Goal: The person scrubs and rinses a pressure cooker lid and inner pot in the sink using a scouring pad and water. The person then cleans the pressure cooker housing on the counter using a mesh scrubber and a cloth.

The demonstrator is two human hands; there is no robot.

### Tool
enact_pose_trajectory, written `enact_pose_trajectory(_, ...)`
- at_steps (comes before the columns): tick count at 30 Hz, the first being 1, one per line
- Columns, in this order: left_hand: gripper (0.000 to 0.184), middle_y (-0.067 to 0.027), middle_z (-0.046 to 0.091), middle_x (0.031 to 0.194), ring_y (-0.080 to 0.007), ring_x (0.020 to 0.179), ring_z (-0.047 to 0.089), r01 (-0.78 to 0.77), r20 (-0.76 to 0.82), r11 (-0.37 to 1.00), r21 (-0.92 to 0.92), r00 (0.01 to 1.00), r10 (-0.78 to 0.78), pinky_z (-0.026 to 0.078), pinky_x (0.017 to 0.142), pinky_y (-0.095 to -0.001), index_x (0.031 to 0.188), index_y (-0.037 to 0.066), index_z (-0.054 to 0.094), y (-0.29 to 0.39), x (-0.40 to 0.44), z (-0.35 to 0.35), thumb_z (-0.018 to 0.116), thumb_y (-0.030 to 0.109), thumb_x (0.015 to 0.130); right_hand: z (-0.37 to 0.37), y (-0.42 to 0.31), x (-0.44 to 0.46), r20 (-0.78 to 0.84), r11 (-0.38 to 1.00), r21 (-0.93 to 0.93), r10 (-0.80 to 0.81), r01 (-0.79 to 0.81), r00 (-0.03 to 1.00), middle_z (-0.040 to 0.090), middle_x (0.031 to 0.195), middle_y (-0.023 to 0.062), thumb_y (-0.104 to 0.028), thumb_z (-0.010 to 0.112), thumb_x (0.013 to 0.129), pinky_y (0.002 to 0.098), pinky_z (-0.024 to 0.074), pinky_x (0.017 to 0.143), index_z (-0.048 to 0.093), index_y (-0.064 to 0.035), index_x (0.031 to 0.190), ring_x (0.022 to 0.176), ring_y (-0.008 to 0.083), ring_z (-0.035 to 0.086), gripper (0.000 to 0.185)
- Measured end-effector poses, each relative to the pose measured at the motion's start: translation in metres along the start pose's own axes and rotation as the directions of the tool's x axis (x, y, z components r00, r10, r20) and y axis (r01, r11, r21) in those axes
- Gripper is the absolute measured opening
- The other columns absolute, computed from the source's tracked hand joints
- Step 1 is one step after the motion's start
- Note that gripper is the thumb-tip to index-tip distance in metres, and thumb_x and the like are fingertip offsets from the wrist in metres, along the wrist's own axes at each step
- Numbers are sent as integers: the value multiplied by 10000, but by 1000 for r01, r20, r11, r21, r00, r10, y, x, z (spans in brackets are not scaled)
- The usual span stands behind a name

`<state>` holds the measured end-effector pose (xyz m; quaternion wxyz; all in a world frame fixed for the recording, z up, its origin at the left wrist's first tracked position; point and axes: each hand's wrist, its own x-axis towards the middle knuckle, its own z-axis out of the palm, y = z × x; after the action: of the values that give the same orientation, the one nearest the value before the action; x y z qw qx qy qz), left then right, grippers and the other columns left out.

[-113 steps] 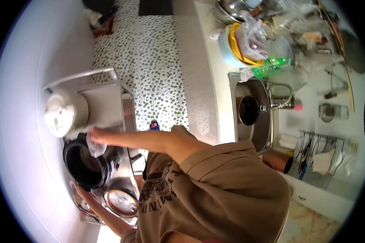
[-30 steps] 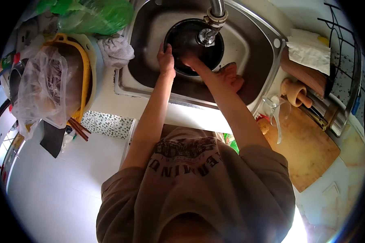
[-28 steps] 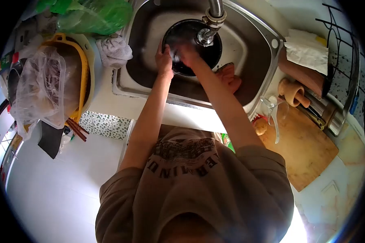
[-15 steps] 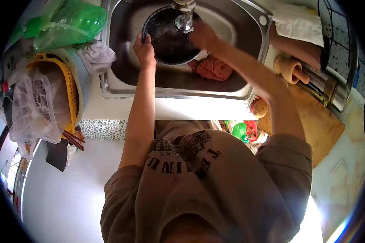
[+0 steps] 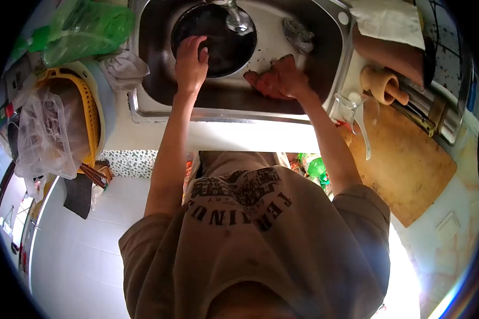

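A dark round pan [image 5: 231, 50] sits in the steel sink [image 5: 223, 112], below the faucet [image 5: 238, 22]. Over the pan's near left rim lies my left hand [image 5: 191, 66], its fingers stretched across the inside and the thumb apart. My right hand [image 5: 294, 85] has its fingers closed on a red cloth [image 5: 274, 77] to the right of the pan, on the sink floor. A grey mesh scourer [image 5: 298, 36] rests beyond the cloth. Small dark bits dot the sink floor between pan and scourer.
Left of the sink are a green plastic bottle [image 5: 90, 32], a grey rag [image 5: 123, 70] and a yellow basket [image 5: 92, 114] with plastic bags. On the right are a wooden mortar [image 5: 378, 85], a clear plastic item with a pale handle [image 5: 361, 119] and a cutting board [image 5: 410, 165].
My right hand has moved from the pan under the faucet to the red cloth. My left hand has shifted from the pan's rim to lie over its inside. The scourer now shows.
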<state>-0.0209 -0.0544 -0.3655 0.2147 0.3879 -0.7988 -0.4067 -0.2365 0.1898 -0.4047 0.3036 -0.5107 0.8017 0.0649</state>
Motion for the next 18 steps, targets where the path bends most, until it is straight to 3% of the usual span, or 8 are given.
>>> enact_pose_trajectory(2,240,-140,598,1033,-328,1029,545,-44,-35,985,170,998,51,423,924,-427,1043,56,603,1,0,7,616,67,804,-4,-39,-9,159,975,-186,149,-119,976,422,1373,134,-182,672,757,488,420,933,542,-216,1243,1217,325,454,505)
enact_pose_trajectory(6,635,-213,466,1276,-408,1127,482,191,-315,885,424,948,-53,378,984,-432,1311,70,402,-14,-2,-13,698,123,752,-12,-33,-5,323,965,167,138,-200,936,600,1129,121,-175,653,769,377,495,786,545,-156,1235,961,238,591,478)
enact_pose_trajectory(7,661,-216,447,1292,-393,1121,497,471,-100,882,26,879,-466,463,895,-468,1324,14,348,-17,1,-15,690,123,769,-21,-25,-3,449,903,363,46,-230,892,641,1034,106,-165,645,775,344,511,726,536,-126,1239,833,204,626,479)
enact_pose_trajectory(8,692,-218,428,1307,-378,1115,513,740,262,612,-278,671,-693,548,805,-505,1337,-41,294,-21,3,-18,681,122,786,-34,-26,-12,448,902,364,48,-232,893,641,1034,106,-165,645,775,344,511,726,536,-126,1239,833,204,626,479)
enact_pose_trajectory(10,613,-190,421,1311,-336,1137,496,929,723,50,-366,318,-614,590,701,-502,1341,45,346,-84,-1,-7,641,165,818,-60,-33,-47,191,515,833,72,-200,979,638,906,90,-124,637,791,282,501,595,505,-63,1245,618,140,577,477)
enact_pose_trajectory(14,622,-165,467,1267,-340,1049,551,941,712,147,-304,327,-622,586,722,-521,1378,175,309,-92,15,-7,582,80,828,-68,-25,-88,107,363,908,279,-208,954,627,872,180,-166,595,834,324,514,667,529,-41,1217,734,225,623,408)
enact_pose_trajectory(17,891,-177,511,1291,-445,972,602,661,297,693,-287,749,-592,548,798,-552,1474,302,34,-3,8,-36,495,-22,783,-64,-24,-112,110,188,965,342,-183,933,592,814,117,-84,596,765,275,481,480,538,-27,1176,542,154,575,419)
enact_pose_trajectory(18,891,-177,511,1291,-445,972,602,651,296,706,-278,757,-582,548,798,-552,1474,302,34,2,10,-38,495,-22,783,-62,-25,-112,101,176,970,345,-170,933,592,814,117,-84,596,765,275,481,480,538,-27,1176,542,154,575,419)
